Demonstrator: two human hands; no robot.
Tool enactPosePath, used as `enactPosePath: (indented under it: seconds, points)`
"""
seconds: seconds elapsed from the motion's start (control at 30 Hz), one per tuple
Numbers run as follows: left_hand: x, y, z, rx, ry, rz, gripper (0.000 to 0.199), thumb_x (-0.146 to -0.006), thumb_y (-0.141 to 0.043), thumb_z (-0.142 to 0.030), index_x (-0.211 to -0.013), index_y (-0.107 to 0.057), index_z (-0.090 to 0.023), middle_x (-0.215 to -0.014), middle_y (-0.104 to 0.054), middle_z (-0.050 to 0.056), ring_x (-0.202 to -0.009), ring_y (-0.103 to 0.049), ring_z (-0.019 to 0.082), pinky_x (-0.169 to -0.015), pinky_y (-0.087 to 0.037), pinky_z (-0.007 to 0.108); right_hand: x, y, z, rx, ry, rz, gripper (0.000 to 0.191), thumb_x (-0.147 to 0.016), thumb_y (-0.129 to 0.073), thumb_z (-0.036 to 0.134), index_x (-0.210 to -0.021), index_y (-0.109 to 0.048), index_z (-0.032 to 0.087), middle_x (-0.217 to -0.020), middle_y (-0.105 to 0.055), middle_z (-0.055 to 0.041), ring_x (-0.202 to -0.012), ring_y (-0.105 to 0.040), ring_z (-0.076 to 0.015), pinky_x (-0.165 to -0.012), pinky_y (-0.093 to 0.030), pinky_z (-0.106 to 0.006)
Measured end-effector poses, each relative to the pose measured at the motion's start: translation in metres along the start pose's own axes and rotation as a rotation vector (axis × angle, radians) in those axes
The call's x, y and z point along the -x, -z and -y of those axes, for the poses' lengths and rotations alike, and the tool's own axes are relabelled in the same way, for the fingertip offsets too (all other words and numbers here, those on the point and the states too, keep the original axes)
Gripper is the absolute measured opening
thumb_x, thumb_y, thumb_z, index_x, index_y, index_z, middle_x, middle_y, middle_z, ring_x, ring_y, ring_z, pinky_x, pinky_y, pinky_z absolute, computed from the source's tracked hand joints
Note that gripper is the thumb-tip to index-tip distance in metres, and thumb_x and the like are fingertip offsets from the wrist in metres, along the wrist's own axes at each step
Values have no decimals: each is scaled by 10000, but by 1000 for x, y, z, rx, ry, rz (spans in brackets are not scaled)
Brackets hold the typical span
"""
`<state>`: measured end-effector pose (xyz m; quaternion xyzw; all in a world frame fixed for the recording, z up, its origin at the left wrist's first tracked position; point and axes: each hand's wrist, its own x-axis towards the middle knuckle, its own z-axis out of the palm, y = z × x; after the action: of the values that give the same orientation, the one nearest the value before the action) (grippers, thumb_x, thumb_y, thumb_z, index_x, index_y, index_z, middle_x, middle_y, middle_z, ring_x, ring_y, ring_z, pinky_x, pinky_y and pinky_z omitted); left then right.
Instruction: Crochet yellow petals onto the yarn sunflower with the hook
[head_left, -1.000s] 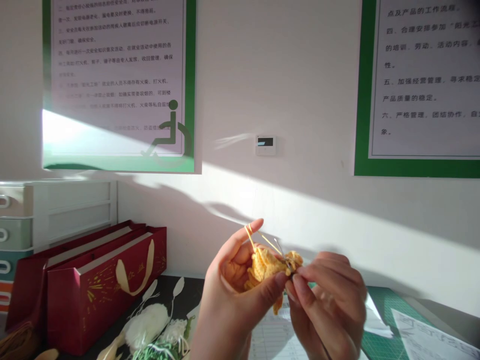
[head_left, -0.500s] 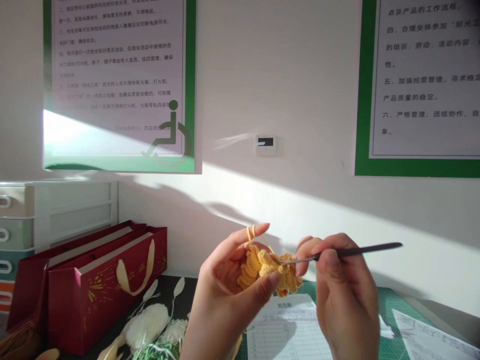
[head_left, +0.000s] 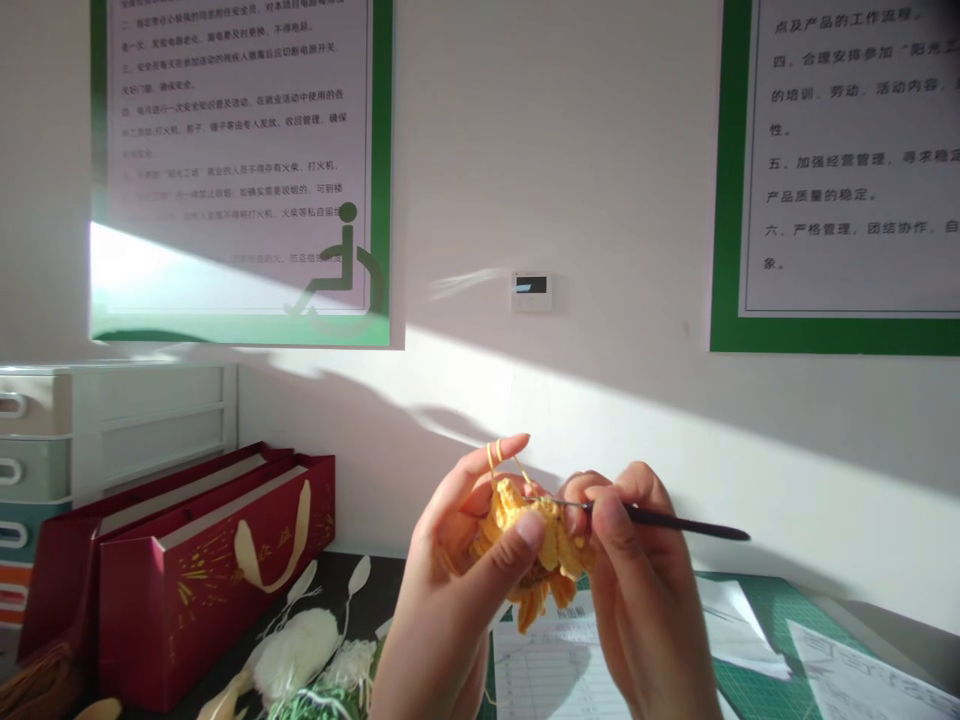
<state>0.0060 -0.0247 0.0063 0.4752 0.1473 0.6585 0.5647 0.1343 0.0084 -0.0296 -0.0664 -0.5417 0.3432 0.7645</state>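
My left hand [head_left: 469, 560] pinches a ruffled piece of yellow crochet work [head_left: 555, 545] between thumb and fingers. Yellow yarn [head_left: 495, 455] loops around its raised index finger and runs down to the piece. My right hand [head_left: 637, 560] grips a crochet hook [head_left: 686, 522] by its dark handle, which points out to the right and slightly down. The hook's thin metal shaft reaches left to the top edge of the crochet; its tip is hard to make out there. Fingers of the right hand also touch the crochet's right side.
Printed sheets [head_left: 551, 670] and a green cutting mat [head_left: 772, 610] lie below the hands. At left stand red gift bags [head_left: 217, 580], a drawer unit [head_left: 157, 420], and white yarn [head_left: 300, 650]. Behind is a wall with green-framed posters [head_left: 379, 180] and a small panel [head_left: 531, 292].
My right hand has moved left, closer to the crochet, and the hook's handle has swung from tilting up to tilting down. The crochet has turned slightly, its lower ruffles hanging lower.
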Motion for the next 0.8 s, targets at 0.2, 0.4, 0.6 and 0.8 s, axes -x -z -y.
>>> enactPosePath:
  seconds: [0.2,0.4,0.6,0.8]
  points:
    - [-2,-6,4,21,14,-83,601,-748,-933,-236,-1301,-700,-242,-876,-704,18,-765,-682,153,-703,-548,231,1,-11,-3,93,209,25,110,-1019,-614,237,-918,-587,269,-803,-638,19,-753,-631,-140,-682,-560,-269]
    - [-3,-3,4,54,27,-55,718,-693,-935,-164,-1348,-671,-288,-876,-686,4,-759,-689,178,-706,-547,275,2,-15,-6,1,161,-26,108,-997,-666,297,-920,-591,280,-819,-641,27,-677,-617,-114,-599,-529,-227]
    - [-3,4,3,75,80,49,753,-695,-920,-145,-1388,-664,-292,-846,-677,-2,-773,-694,186,-735,-541,288,3,-17,-5,-90,77,-39,191,-1002,-639,373,-864,-564,265,-739,-571,40,-660,-586,-120,-592,-511,-240]
    - [-3,6,0,152,115,222,785,-729,-871,-107,-1446,-601,-275,-829,-744,24,-820,-747,227,-757,-560,301,0,-14,-2,-129,-1,24,188,-1017,-578,436,-900,-553,291,-695,-488,52,-541,-445,-112,-523,-450,-242]
